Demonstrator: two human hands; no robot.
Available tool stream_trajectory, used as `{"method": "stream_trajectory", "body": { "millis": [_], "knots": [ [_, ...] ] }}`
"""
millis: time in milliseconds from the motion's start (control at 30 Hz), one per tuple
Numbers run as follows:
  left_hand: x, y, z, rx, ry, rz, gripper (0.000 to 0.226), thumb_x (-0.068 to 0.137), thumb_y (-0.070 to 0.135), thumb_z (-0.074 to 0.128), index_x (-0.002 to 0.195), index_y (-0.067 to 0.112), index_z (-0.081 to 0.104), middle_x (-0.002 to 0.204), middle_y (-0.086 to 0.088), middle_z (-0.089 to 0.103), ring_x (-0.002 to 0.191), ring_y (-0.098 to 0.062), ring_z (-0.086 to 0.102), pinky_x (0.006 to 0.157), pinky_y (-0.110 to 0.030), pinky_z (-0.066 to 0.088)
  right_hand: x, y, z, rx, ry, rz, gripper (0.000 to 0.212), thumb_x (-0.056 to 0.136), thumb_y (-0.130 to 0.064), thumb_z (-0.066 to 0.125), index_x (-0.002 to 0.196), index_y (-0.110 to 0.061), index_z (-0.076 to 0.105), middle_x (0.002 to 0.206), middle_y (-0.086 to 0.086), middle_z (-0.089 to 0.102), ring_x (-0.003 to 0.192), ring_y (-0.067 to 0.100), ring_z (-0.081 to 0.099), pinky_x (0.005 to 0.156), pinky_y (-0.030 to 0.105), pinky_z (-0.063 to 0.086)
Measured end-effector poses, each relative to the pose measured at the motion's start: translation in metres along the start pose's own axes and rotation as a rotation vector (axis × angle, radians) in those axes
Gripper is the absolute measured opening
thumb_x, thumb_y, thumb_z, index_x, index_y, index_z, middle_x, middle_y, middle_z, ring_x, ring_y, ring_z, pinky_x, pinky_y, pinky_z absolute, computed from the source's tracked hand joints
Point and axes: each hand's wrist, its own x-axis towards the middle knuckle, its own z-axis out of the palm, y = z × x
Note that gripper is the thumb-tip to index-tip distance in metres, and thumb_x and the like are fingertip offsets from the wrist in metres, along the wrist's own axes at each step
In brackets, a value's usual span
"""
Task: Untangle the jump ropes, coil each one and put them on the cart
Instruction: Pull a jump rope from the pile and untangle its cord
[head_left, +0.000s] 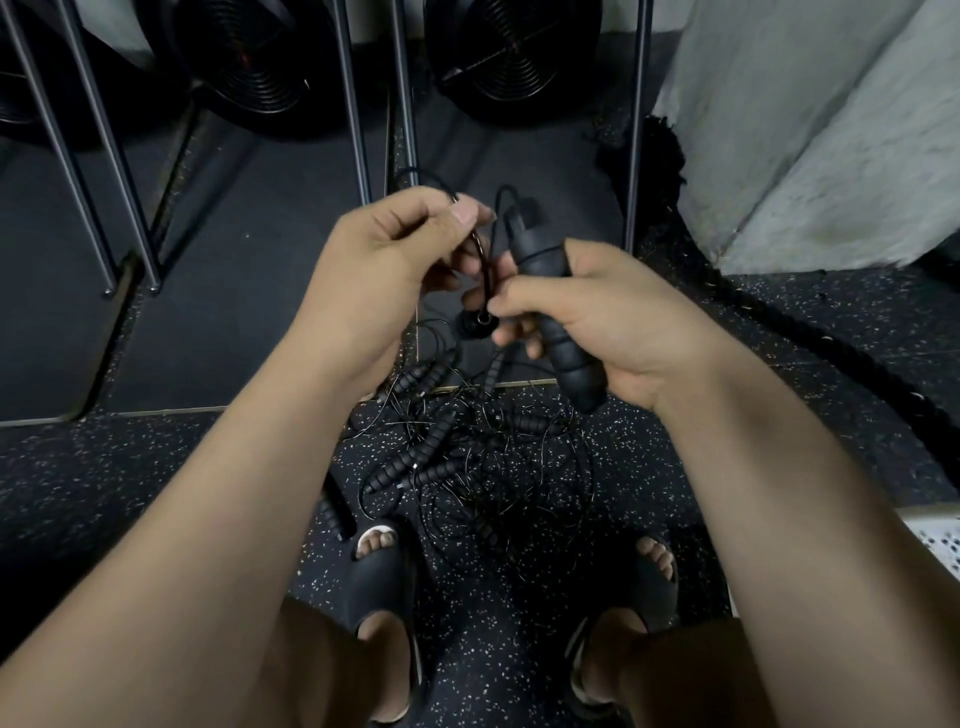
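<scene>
A tangle of black jump ropes (467, 457) with ribbed handles and thin cords lies on the speckled floor between my feet. My right hand (597, 322) grips one ribbed black handle (556, 332), held upright and slightly tilted. Its thin cord (485, 270) loops from the handle top toward my left hand (384, 260), which pinches the cord between thumb and fingers. A small black end piece with a metal ring (478, 325) hangs below my hands. The cart is not clearly in view.
Metal frame legs (358, 104) and round black fans (514, 57) stand ahead. A thick black battle rope (810, 332) runs along the floor on the right beside a white pillar (831, 135). A white perforated surface (940, 540) shows at the right edge.
</scene>
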Motion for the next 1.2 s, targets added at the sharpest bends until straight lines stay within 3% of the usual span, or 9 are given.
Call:
{"method": "stream_trajectory", "body": {
  "millis": [67,167,267,367,500,600,733,1000,1200],
  "knots": [
    [0.001,0.0,-0.002,-0.05,0.034,-0.021,0.029,0.105,0.018,0.066,0.107,-0.01,0.069,0.092,0.001,0.073,0.08,-0.016,0.06,0.076,-0.029,0.049,-0.001,0.001,0.004,-0.04,-0.02,-0.004,0.023,0.093,0.003,0.073,0.115,0.001,0.068,0.086,0.007,0.075,0.072,0.015,0.071,0.06,0.028,0.047],
    [0.001,0.002,-0.004,-0.064,0.108,-0.033,0.016,0.103,0.023,0.069,0.096,0.01,0.076,0.092,-0.004,0.07,0.08,-0.014,0.061,0.083,-0.038,0.046,-0.002,0.0,0.005,-0.094,-0.016,-0.052,0.024,0.091,-0.002,0.078,0.114,-0.003,0.069,0.104,0.015,0.081,0.072,0.014,0.068,0.067,0.032,0.048],
    [0.001,0.002,-0.005,-0.043,0.158,-0.086,0.026,0.101,0.036,0.071,0.097,0.012,0.077,0.094,-0.006,0.072,0.087,-0.022,0.066,0.093,-0.05,0.052,-0.003,-0.003,0.004,-0.044,-0.038,-0.125,0.019,0.093,-0.001,0.076,0.109,-0.008,0.068,0.103,0.016,0.082,0.069,0.013,0.061,0.069,0.033,0.048],
    [0.001,0.001,-0.003,0.034,0.066,-0.188,0.046,0.099,0.058,0.065,0.105,0.014,0.078,0.097,-0.006,0.076,0.1,-0.031,0.072,0.112,-0.064,0.049,-0.004,-0.007,0.003,0.088,-0.044,-0.193,0.02,0.094,0.003,0.073,0.111,-0.005,0.066,0.103,0.02,0.081,0.066,0.014,0.058,0.065,0.031,0.047],
    [-0.008,0.003,0.012,0.049,-0.192,-0.286,0.059,0.104,0.066,0.052,0.122,0.016,0.077,0.117,-0.011,0.078,0.115,-0.034,0.072,0.117,-0.059,0.046,0.003,-0.009,-0.002,0.259,0.095,-0.254,0.022,0.094,0.003,0.073,0.113,-0.004,0.064,0.096,0.017,0.079,0.064,0.014,0.056,0.058,0.027,0.047],
    [-0.015,0.007,0.023,0.086,-0.245,-0.264,0.049,0.106,0.055,0.056,0.123,0.013,0.075,0.118,-0.014,0.078,0.119,-0.034,0.071,0.114,-0.058,0.049,0.008,-0.01,-0.011,0.376,0.218,-0.232,0.027,0.091,0.001,0.075,0.114,-0.004,0.063,0.093,0.016,0.077,0.062,0.012,0.054,0.056,0.025,0.047],
    [-0.016,0.008,0.032,0.142,-0.22,-0.202,0.032,0.104,0.035,0.068,0.114,0.005,0.071,0.107,-0.02,0.073,0.097,-0.022,0.065,0.096,-0.05,0.056,0.009,-0.006,-0.017,0.408,0.299,-0.162,0.022,0.092,-0.003,0.075,0.112,-0.008,0.066,0.1,0.014,0.081,0.062,0.01,0.056,0.056,0.023,0.049],
    [-0.014,0.009,0.036,-0.018,0.006,-0.17,0.044,0.097,0.045,0.075,0.098,0.002,0.067,0.088,-0.001,0.068,0.084,-0.018,0.063,0.089,-0.044,0.054,0.004,-0.005,0.001,0.333,0.366,-0.052,0.025,0.099,-0.034,0.075,0.114,-0.015,0.067,0.079,-0.001,0.064,0.06,0.013,0.056,0.053,0.028,0.048],
    [-0.014,0.012,0.037,-0.07,0.072,-0.169,0.024,0.099,0.038,0.075,0.095,0.015,0.075,0.093,-0.001,0.073,0.089,-0.016,0.068,0.088,-0.038,0.058,0.0,0.002,0.023,0.308,0.392,-0.065,0.02,0.099,-0.033,0.059,0.099,-0.016,0.07,0.09,0.006,0.07,0.087,0.025,0.069,0.099,0.06,0.06]
  ]
}}
